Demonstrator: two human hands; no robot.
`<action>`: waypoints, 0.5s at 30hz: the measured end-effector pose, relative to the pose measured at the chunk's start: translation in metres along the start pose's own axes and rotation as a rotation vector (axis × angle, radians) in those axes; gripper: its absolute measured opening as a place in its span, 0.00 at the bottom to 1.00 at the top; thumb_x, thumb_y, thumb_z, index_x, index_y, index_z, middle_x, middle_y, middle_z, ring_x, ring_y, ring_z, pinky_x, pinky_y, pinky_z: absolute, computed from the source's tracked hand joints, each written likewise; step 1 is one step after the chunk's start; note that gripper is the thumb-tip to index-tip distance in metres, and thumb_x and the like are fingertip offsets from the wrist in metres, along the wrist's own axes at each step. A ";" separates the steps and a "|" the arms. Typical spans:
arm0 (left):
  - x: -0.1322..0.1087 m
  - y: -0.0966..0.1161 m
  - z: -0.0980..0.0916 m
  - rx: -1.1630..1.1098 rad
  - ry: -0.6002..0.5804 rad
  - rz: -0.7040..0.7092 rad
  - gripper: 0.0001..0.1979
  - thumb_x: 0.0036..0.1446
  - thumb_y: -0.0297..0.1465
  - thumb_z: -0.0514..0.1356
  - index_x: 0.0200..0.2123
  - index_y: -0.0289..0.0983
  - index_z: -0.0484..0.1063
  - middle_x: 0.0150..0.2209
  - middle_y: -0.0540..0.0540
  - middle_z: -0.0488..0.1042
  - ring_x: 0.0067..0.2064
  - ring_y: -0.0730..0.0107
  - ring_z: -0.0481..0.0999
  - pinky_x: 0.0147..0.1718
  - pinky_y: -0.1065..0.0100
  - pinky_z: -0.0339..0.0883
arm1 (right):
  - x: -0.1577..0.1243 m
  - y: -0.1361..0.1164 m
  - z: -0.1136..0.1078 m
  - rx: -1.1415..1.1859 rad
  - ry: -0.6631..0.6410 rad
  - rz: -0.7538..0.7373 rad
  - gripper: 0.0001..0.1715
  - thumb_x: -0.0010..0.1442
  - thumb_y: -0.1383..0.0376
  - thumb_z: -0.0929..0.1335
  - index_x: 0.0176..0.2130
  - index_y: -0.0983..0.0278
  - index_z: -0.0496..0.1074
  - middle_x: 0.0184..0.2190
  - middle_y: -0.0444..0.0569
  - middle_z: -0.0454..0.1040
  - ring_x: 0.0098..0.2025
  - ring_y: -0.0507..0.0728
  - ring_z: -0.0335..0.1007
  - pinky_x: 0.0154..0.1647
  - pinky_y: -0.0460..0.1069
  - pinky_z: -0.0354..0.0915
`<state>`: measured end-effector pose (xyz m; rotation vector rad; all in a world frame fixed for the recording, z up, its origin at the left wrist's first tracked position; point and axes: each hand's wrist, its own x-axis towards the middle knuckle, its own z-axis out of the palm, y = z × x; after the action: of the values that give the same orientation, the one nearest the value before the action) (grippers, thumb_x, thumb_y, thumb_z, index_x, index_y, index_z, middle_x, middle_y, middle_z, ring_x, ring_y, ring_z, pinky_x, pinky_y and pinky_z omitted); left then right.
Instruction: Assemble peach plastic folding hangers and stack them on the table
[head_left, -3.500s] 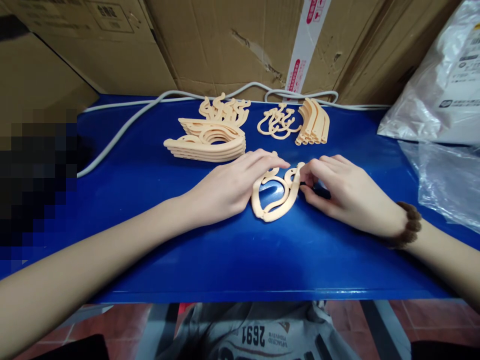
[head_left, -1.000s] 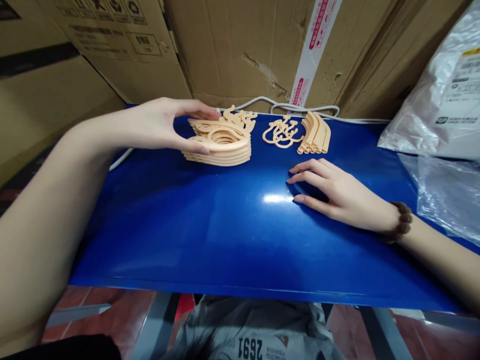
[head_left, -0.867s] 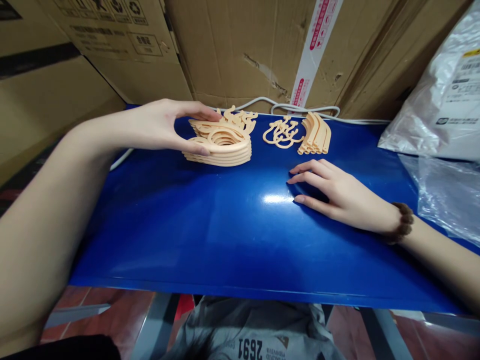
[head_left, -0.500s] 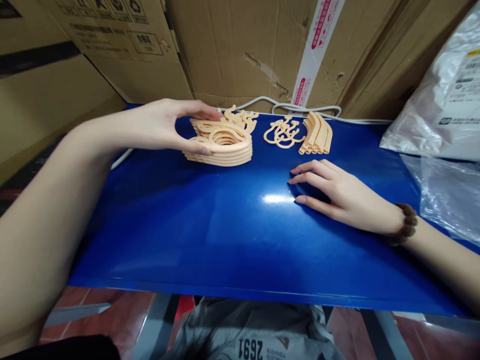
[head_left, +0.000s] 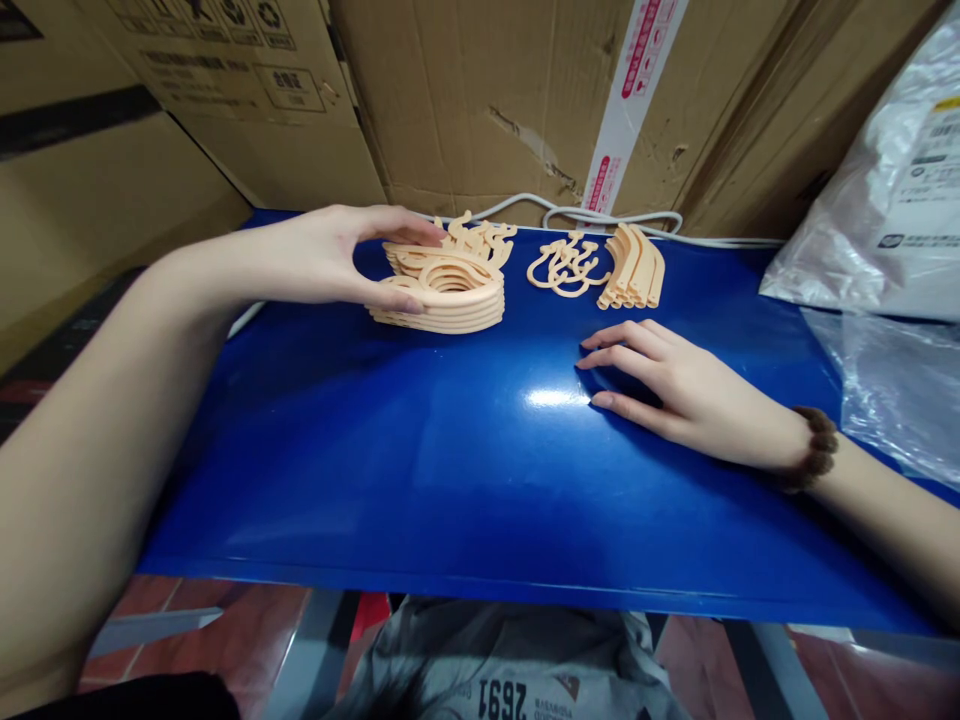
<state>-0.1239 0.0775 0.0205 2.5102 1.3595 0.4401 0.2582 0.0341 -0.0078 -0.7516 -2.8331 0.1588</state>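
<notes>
A stack of peach plastic hanger pieces (head_left: pixel 457 292) lies at the back of the blue table (head_left: pixel 450 470). My left hand (head_left: pixel 337 255) pinches the stack's left end, fingers over the top and thumb at its front lower edge. My right hand (head_left: pixel 675 385) rests flat on the table to the right, fingers spread, holding nothing. Behind it lie a small pile of peach hooks (head_left: pixel 564 265) and a bundle of curved peach bars (head_left: pixel 634 268), both untouched.
Cardboard boxes (head_left: pixel 480 90) wall off the back, with a white cable (head_left: pixel 600 215) along their foot. Plastic bags (head_left: pixel 885 200) crowd the table's right end. A brown bead bracelet (head_left: pixel 814 450) is on my right wrist. Red floor tiles show below the table's front edge.
The assembled peach piece both hands held mid-table 3.5 s ago is gone from there. My left hand has gone to the stack; over the last second it has sunk slightly. My right hand stays still.
</notes>
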 end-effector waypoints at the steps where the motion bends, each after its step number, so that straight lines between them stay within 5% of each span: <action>1: 0.000 -0.001 0.000 0.016 0.007 0.028 0.32 0.56 0.46 0.66 0.61 0.41 0.68 0.60 0.47 0.72 0.51 0.58 0.71 0.56 0.47 0.68 | 0.000 0.000 0.000 -0.004 0.001 -0.001 0.18 0.68 0.57 0.64 0.53 0.63 0.70 0.55 0.57 0.69 0.55 0.62 0.67 0.57 0.60 0.64; 5: 0.000 -0.003 0.000 0.061 0.026 0.080 0.33 0.55 0.46 0.66 0.60 0.39 0.68 0.59 0.45 0.73 0.51 0.58 0.73 0.55 0.50 0.69 | 0.000 0.000 0.000 -0.009 0.001 -0.004 0.18 0.69 0.57 0.64 0.53 0.63 0.70 0.55 0.57 0.69 0.56 0.62 0.66 0.57 0.59 0.64; 15: -0.001 0.007 -0.001 0.013 -0.007 -0.089 0.35 0.53 0.49 0.67 0.60 0.42 0.68 0.60 0.47 0.71 0.53 0.55 0.72 0.59 0.44 0.64 | -0.001 0.001 -0.001 -0.015 -0.007 -0.004 0.18 0.69 0.57 0.63 0.54 0.63 0.69 0.56 0.57 0.69 0.55 0.62 0.66 0.58 0.59 0.64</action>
<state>-0.1195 0.0733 0.0233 2.4473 1.4696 0.4056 0.2595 0.0342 -0.0071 -0.7500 -2.8453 0.1397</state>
